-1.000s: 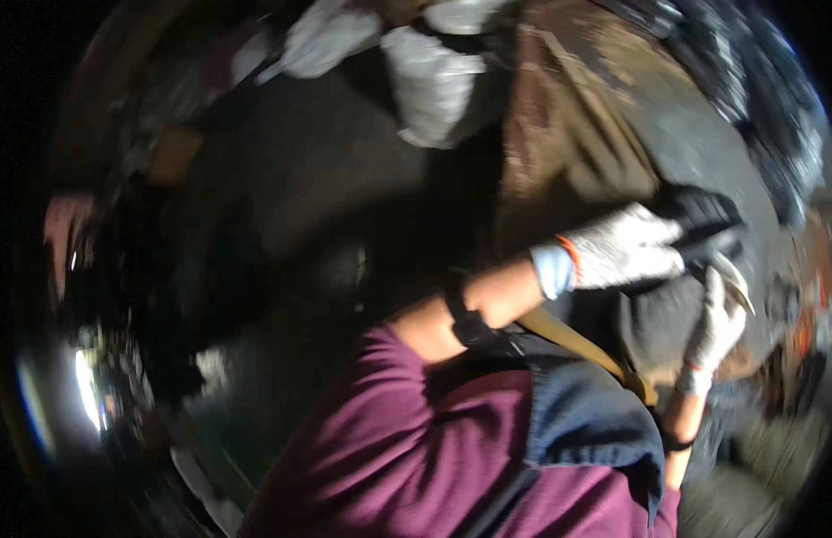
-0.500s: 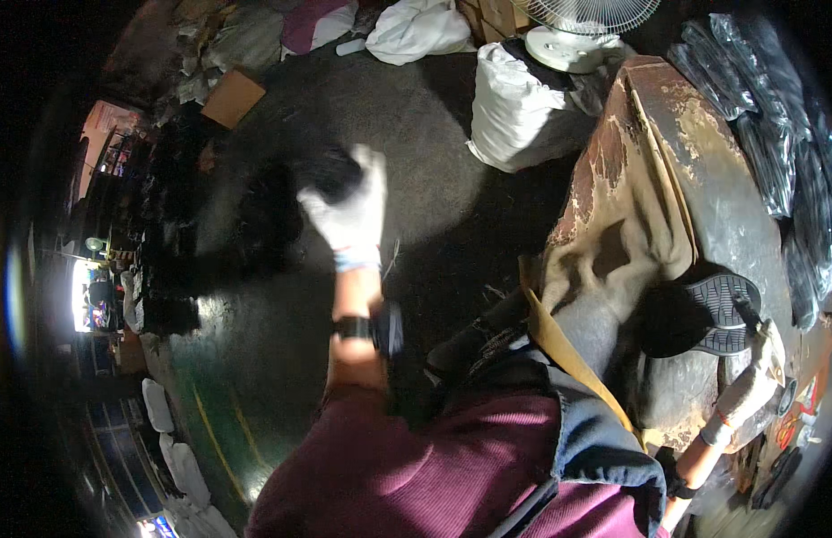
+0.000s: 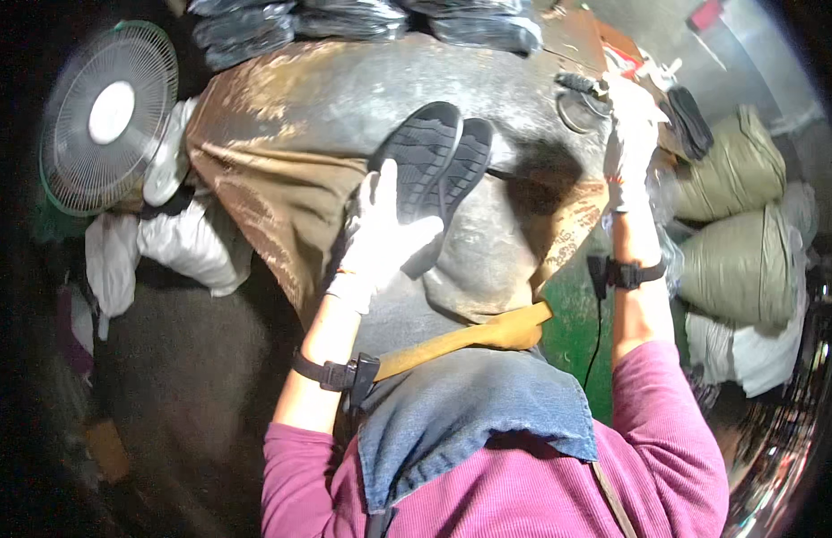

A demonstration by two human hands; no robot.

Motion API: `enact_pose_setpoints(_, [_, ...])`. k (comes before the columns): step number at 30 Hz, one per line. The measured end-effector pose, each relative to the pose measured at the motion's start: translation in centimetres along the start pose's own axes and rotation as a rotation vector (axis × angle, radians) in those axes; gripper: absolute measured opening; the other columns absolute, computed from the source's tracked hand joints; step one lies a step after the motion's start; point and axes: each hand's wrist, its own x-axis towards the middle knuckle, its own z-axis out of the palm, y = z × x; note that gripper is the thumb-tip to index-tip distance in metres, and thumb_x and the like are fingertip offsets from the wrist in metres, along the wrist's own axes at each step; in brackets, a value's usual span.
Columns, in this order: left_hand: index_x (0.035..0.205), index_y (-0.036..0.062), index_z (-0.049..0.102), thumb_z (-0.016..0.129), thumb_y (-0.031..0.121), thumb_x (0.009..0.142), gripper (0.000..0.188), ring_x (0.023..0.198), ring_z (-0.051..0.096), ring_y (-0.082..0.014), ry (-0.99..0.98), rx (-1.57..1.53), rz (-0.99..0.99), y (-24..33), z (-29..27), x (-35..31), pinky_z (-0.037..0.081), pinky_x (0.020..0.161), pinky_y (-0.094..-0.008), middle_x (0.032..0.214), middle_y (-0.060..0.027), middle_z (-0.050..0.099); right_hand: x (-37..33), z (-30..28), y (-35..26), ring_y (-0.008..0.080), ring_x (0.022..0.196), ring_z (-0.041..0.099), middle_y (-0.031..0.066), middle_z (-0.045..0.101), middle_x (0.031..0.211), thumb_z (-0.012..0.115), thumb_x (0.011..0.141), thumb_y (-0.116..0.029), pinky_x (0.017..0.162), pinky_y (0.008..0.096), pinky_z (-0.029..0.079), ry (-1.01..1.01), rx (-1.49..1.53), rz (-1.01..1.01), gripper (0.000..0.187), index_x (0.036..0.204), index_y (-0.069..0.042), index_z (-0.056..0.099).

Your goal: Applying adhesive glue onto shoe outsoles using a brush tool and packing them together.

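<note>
Two black shoe soles point(image 3: 418, 161), grooved tread showing, lie side by side, overlapping, over the worn work surface point(image 3: 344, 90) before me. My left hand point(image 3: 378, 229), in a white glove, is closed on their near left part, thumb across them and a finger stretched along the edge. My right hand point(image 3: 631, 121), also gloved, is at the far right of the surface, beside a short dark rod-like thing point(image 3: 577, 83) and a ring point(image 3: 582, 115). Glare washes out its fingers, so I cannot tell whether it grips the rod-like thing.
A brown cloth point(image 3: 281, 179) drapes off the left of the surface. Plastic-wrapped dark bundles point(image 3: 353, 20) line its far edge. A fan point(image 3: 111, 112) and white sacks point(image 3: 187, 247) stand at left, green sacks point(image 3: 739, 260) at right. A yellow strap point(image 3: 470, 336) crosses my lap.
My view has swung right to face the work surface. My left hand, earlier blurred out to the side with something dark, is now on the soles. My right hand has left the sole.
</note>
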Motion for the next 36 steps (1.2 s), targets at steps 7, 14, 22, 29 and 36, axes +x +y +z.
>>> enact_pose_setpoints(7, [0.164,0.0096,0.029,0.084,0.027,0.077,0.104,0.136,0.049,-0.0426,0.006,0.235,-0.052,0.6,-0.4,0.4,0.040,0.115,-0.0508,0.150,-0.0254,0.049,4.4,-2.2,7.4,0.0265,0.093,0.070,0.0065,0.077,0.095,0.068,0.093,-0.031,0.094,0.0411,0.052,-0.185,-0.515,0.090,0.019,0.101,-0.017,0.078])
enact_pose_setpoints(14, [0.157,0.0011,0.040,0.067,0.024,0.096,0.070,0.138,0.052,-0.0363,-0.262,-1.710,-0.272,-1.0,-6.1,2.5,0.042,0.116,-0.0546,0.153,-0.0216,0.050,4.6,-2.5,14.4,0.0299,0.102,0.073,0.0092,0.078,0.109,0.055,0.098,-0.030,0.087,0.0423,0.057,-0.326,-0.936,-0.286,0.030,0.106,-0.014,0.078])
enact_pose_setpoints(22, [0.161,0.0025,0.033,0.053,0.058,0.103,0.083,0.147,0.039,-0.0497,-0.583,-2.378,-0.124,3.5,-6.4,2.9,0.036,0.113,-0.0745,0.165,-0.0219,0.035,2.3,1.0,4.6,0.0200,0.104,0.070,0.0090,0.075,0.111,0.065,0.098,-0.009,0.098,0.0318,0.054,0.005,-0.038,0.094,0.023,0.118,0.002,0.073])
enact_pose_setpoints(29, [0.160,0.0024,0.032,0.045,0.058,0.105,0.079,0.133,0.051,-0.0587,-0.740,-2.121,-0.418,4.7,-4.3,1.5,0.049,0.096,-0.0784,0.160,-0.0258,0.040,-0.8,8.2,-4.0,0.0251,0.105,0.071,0.0122,0.076,0.114,0.065,0.095,-0.006,0.096,0.0345,0.055,-0.088,0.075,0.001,0.028,0.122,-0.006,0.074])
enact_pose_setpoints(36, [0.163,0.0031,0.027,0.047,0.058,0.105,0.082,0.124,0.054,-0.0652,-0.888,-2.086,-0.483,4.0,-5.3,0.2,0.051,0.089,-0.0796,0.162,-0.0303,0.034,-2.3,7.7,-7.5,0.0231,0.102,0.072,0.0111,0.075,0.113,0.056,0.102,-0.020,0.090,0.0322,0.056,-0.207,0.127,-0.117,0.028,0.117,-0.007,0.075])
